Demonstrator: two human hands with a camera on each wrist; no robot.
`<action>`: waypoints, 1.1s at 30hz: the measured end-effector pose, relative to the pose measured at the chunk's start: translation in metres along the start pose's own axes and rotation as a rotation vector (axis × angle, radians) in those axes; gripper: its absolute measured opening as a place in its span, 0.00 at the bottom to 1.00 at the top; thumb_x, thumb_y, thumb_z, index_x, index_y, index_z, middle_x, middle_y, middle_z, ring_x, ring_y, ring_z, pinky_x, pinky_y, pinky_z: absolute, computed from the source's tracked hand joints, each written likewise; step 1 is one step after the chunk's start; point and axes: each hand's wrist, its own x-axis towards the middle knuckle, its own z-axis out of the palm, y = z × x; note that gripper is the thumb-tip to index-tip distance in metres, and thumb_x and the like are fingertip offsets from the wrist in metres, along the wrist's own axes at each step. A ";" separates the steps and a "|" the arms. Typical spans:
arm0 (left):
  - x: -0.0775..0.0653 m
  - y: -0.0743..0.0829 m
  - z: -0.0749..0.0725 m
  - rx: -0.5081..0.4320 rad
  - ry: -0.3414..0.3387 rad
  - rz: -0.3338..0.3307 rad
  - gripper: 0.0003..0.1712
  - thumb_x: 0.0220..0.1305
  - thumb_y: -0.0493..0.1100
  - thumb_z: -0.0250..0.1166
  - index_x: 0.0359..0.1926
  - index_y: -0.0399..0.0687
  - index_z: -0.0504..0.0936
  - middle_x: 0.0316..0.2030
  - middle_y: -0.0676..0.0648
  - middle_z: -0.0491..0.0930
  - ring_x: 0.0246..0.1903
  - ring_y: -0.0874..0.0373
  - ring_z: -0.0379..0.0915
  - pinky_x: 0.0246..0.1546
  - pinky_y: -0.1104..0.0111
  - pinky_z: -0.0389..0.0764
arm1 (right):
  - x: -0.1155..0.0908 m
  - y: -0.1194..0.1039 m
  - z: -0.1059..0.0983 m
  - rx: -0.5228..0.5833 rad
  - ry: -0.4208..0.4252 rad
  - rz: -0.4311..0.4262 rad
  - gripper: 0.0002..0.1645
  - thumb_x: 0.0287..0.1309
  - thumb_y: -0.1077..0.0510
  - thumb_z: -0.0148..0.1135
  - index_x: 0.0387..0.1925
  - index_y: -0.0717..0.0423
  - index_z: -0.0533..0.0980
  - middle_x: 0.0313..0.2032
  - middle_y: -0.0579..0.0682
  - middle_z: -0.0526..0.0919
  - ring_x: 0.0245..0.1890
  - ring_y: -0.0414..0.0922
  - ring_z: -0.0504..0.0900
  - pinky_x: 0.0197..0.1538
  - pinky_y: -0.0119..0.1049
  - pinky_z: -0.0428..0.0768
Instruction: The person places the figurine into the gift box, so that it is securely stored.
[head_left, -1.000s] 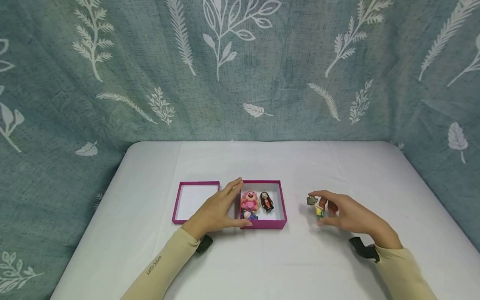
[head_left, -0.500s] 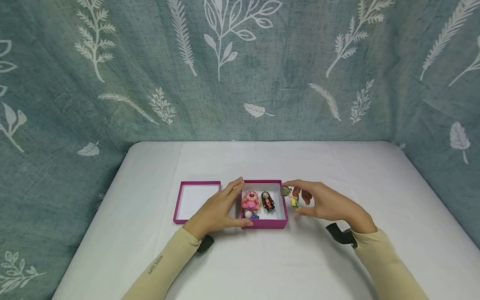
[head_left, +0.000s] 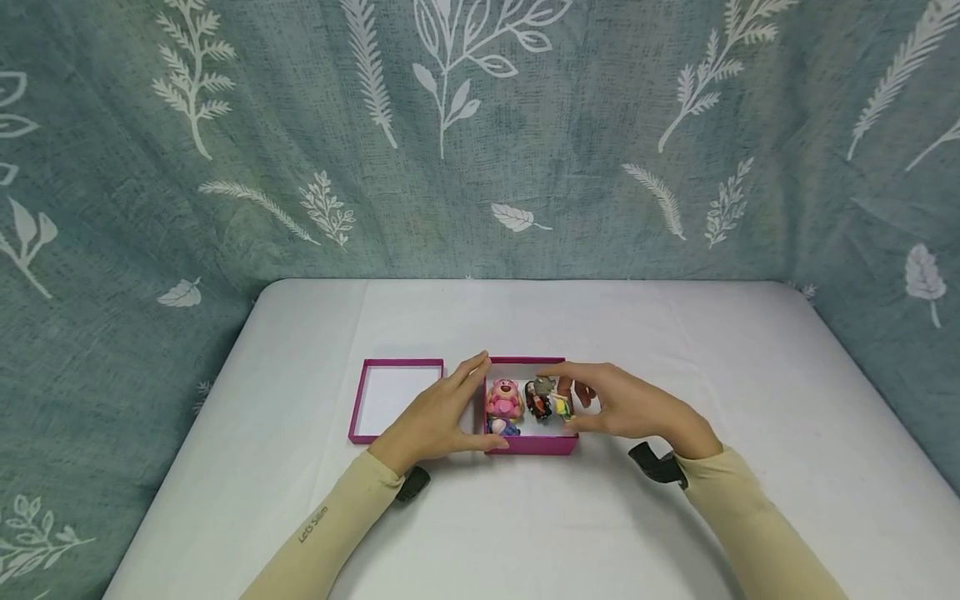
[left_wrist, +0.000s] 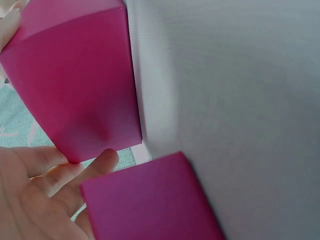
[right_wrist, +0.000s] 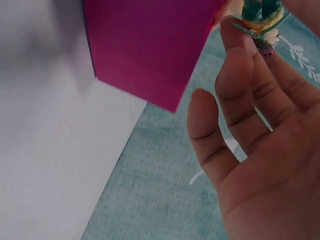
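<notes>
My left hand (head_left: 438, 417) grips the pink box (head_left: 534, 446) at its left end, thumb on the front wall and fingertips at the back corner. Inside lie a pink bear figurine (head_left: 505, 400), a dark-haired doll figurine (head_left: 536, 407) and a blue figurine (head_left: 502, 427). Over the box's right side, my right hand (head_left: 630, 406) pinches a small doll figurine (head_left: 561, 405) with a yellow and green outfit. Its greyish head overlaps the dark-haired doll in the head view. Green and yellow parts of this figurine (right_wrist: 262, 20) show beyond the fingers in the right wrist view.
The box's lid (head_left: 405, 362), white inside with a pink rim, lies left of the box, partly behind the left hand. White cloth covers the table (head_left: 480, 533). A green curtain (head_left: 585, 225) with white leaf prints hangs at the back and sides.
My right hand has carried the yellow-dressed doll figurine leftward from the table's right side to over the box. The left hand has kept its grip on the box.
</notes>
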 end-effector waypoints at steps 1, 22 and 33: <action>0.000 0.000 0.000 0.000 -0.001 -0.001 0.66 0.49 0.77 0.65 0.78 0.50 0.48 0.77 0.52 0.48 0.71 0.50 0.60 0.68 0.54 0.67 | 0.002 0.000 0.001 0.000 -0.001 -0.007 0.41 0.53 0.56 0.73 0.68 0.52 0.67 0.39 0.42 0.78 0.33 0.44 0.75 0.34 0.35 0.77; 0.000 -0.001 0.000 -0.005 0.015 0.015 0.66 0.48 0.77 0.65 0.77 0.46 0.51 0.76 0.48 0.51 0.70 0.48 0.61 0.67 0.48 0.67 | 0.022 0.017 0.021 -0.158 0.092 -0.078 0.40 0.39 0.52 0.82 0.58 0.46 0.77 0.69 0.59 0.60 0.68 0.60 0.60 0.59 0.63 0.62; 0.001 0.000 0.001 0.014 0.014 0.017 0.66 0.49 0.76 0.65 0.77 0.46 0.50 0.77 0.48 0.51 0.69 0.47 0.63 0.67 0.50 0.67 | 0.027 0.024 0.016 -0.071 -0.054 -0.035 0.37 0.44 0.50 0.79 0.59 0.43 0.77 0.72 0.62 0.52 0.71 0.62 0.55 0.60 0.68 0.61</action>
